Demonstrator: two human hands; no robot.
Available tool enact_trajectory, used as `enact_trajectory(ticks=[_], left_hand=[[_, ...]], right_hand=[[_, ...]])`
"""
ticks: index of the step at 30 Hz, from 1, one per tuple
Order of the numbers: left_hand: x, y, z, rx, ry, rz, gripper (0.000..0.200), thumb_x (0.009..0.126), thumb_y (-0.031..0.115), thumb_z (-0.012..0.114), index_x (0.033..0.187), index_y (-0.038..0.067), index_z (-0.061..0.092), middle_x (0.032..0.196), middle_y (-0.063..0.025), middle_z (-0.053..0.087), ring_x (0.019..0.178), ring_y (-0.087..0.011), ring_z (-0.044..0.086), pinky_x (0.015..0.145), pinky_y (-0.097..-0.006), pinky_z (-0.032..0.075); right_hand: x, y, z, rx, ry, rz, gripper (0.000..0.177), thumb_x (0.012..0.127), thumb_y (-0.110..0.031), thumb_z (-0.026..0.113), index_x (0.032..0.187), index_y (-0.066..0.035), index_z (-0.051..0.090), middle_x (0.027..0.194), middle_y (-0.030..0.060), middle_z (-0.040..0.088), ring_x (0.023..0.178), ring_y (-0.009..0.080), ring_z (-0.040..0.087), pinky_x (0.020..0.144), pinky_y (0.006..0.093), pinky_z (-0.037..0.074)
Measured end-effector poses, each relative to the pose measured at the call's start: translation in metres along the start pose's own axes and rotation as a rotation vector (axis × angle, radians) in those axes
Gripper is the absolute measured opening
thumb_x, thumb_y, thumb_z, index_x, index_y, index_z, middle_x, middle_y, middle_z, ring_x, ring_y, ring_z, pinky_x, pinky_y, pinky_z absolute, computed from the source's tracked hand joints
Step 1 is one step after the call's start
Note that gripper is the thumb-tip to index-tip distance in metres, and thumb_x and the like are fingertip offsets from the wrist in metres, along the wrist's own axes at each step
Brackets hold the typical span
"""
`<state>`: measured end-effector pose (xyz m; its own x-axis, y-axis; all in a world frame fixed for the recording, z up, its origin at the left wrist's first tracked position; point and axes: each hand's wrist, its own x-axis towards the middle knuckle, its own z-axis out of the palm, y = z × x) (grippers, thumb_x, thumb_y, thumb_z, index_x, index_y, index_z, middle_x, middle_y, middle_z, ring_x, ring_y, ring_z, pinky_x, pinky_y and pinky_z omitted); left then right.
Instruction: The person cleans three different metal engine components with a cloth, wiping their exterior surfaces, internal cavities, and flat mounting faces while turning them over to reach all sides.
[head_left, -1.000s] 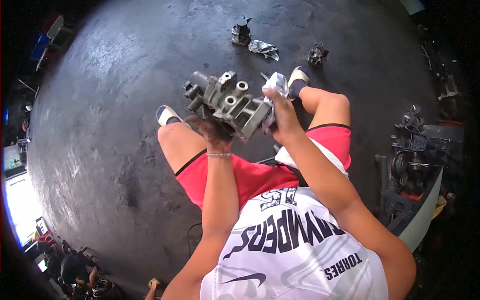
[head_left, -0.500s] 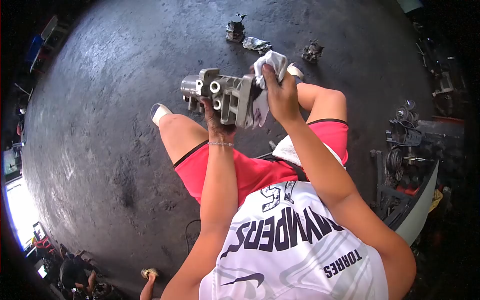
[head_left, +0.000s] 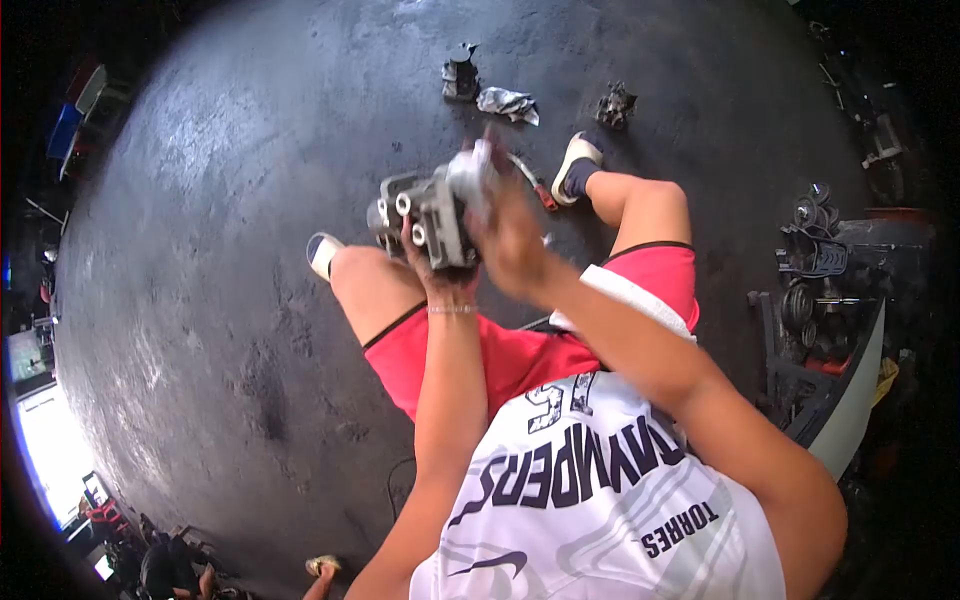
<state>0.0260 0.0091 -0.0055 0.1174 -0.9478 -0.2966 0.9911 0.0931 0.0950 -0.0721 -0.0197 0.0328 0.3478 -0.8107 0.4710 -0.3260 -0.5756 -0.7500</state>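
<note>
My left hand [head_left: 447, 287] grips a grey cast-metal machine part [head_left: 432, 222] from below and holds it up above my legs. The part has round bosses with holes and a block-like housing; its exact kind I cannot make out. My right hand [head_left: 512, 245], smeared by motion, holds a whitish rag [head_left: 472, 175] against the near right end of the part. The hand and cloth hide that end.
On the dark floor [head_left: 250, 200] ahead lie two dark metal parts [head_left: 460, 80] [head_left: 616, 104], a crumpled grey cloth [head_left: 508, 104] and a red-handled tool [head_left: 546, 196]. Metal parts [head_left: 815, 250] crowd a rack at right. Another person [head_left: 165, 570] is at lower left.
My right hand and the rag have moved left and down onto the part's end. The part has turned and sits slightly lower. The red-handled tool now shows.
</note>
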Motion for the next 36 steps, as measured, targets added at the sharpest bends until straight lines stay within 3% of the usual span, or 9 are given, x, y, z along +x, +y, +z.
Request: enact_trajectory(ticks=[4,6,9,14,17,19,22,27,36], left_hand=[[0.0,-0.01,-0.011,0.15,-0.108,0.146,0.063,0.085,0.047,0.044,0.134,0.008,0.036,0.132,-0.0114,0.044,0.12,-0.0274,0.043,0.104,-0.0409,0.03],[0.002,0.001,-0.028,0.127,-0.022,0.062,0.055,0.086,0.044,0.045,0.128,0.008,0.044,0.126,-0.0095,0.05,0.115,-0.024,0.048,0.101,-0.0398,0.035],[0.013,0.007,-0.056,0.366,0.128,0.188,0.056,0.085,0.045,0.046,0.128,0.008,0.043,0.125,-0.0101,0.05,0.114,-0.0252,0.048,0.1,-0.0386,0.036],[0.023,-0.005,-0.122,-0.046,-0.07,-0.012,0.057,0.088,0.048,0.037,0.134,0.013,0.037,0.137,-0.0078,0.038,0.123,-0.0266,0.038,0.103,-0.0438,0.029],[-0.001,-0.008,-0.057,-0.21,-0.513,-0.207,0.06,0.087,0.049,0.04,0.135,0.013,0.035,0.137,-0.0082,0.037,0.124,-0.0263,0.036,0.103,-0.0455,0.029],[-0.005,-0.014,-0.021,0.177,-0.219,0.087,0.065,0.087,0.054,0.036,0.139,0.017,0.026,0.139,-0.0079,0.031,0.127,-0.0243,0.03,0.105,-0.0442,0.026],[-0.008,-0.016,-0.027,0.1,-0.127,0.082,0.065,0.087,0.052,0.038,0.139,0.016,0.026,0.14,-0.0077,0.031,0.128,-0.025,0.031,0.106,-0.0444,0.026],[-0.01,-0.008,-0.035,-0.051,0.057,0.015,0.064,0.086,0.048,0.042,0.139,0.015,0.028,0.142,-0.0071,0.03,0.129,-0.0266,0.031,0.106,-0.045,0.024],[-0.014,-0.008,-0.076,-0.062,-0.129,-0.009,0.063,0.085,0.048,0.043,0.135,0.012,0.035,0.138,-0.008,0.037,0.124,-0.0275,0.038,0.106,-0.0428,0.027]], right_hand=[[0.014,-0.026,-0.009,-0.315,-0.203,-0.114,0.053,0.087,-0.029,0.048,0.136,-0.014,0.036,0.147,0.018,0.015,0.134,0.0404,0.014,0.103,0.0602,0.011],[0.048,0.0,-0.007,0.077,-0.355,0.332,0.048,0.088,-0.022,0.044,0.133,-0.008,0.039,0.146,0.0195,0.016,0.135,0.0389,0.011,0.107,0.0517,0.005],[0.009,-0.004,0.004,-0.214,-0.17,0.055,0.048,0.089,-0.028,0.044,0.133,-0.009,0.038,0.145,0.0158,0.021,0.133,0.0392,0.018,0.104,0.0587,0.01],[0.025,-0.017,-0.003,-0.407,-0.328,-0.096,0.052,0.09,-0.032,0.042,0.137,-0.011,0.031,0.145,0.0124,0.023,0.131,0.039,0.021,0.1,0.065,0.014],[0.031,-0.001,0.004,-0.434,-0.277,-0.008,0.055,0.089,-0.033,0.042,0.137,-0.008,0.03,0.145,0.014,0.023,0.13,0.0407,0.023,0.097,0.0678,0.017],[0.007,-0.008,0.005,-0.327,-0.27,-0.004,0.056,0.088,-0.031,0.044,0.137,-0.007,0.031,0.145,0.0137,0.023,0.13,0.0406,0.024,0.096,0.0682,0.016],[-0.015,-0.039,0.001,-0.389,-0.428,-0.256,0.051,0.087,-0.031,0.044,0.135,-0.017,0.036,0.145,0.0093,0.024,0.13,0.0391,0.025,0.097,0.068,0.015],[0.039,-0.006,0.012,-0.44,-0.374,0.012,0.047,0.088,-0.03,0.042,0.133,-0.018,0.039,0.145,0.0081,0.026,0.131,0.0389,0.023,0.097,0.0683,0.016],[0.007,-0.02,-0.002,-0.527,-0.35,-0.07,0.05,0.086,-0.035,0.048,0.131,-0.017,0.041,0.144,0.0054,0.028,0.133,0.0375,0.02,0.097,0.0689,0.017]])
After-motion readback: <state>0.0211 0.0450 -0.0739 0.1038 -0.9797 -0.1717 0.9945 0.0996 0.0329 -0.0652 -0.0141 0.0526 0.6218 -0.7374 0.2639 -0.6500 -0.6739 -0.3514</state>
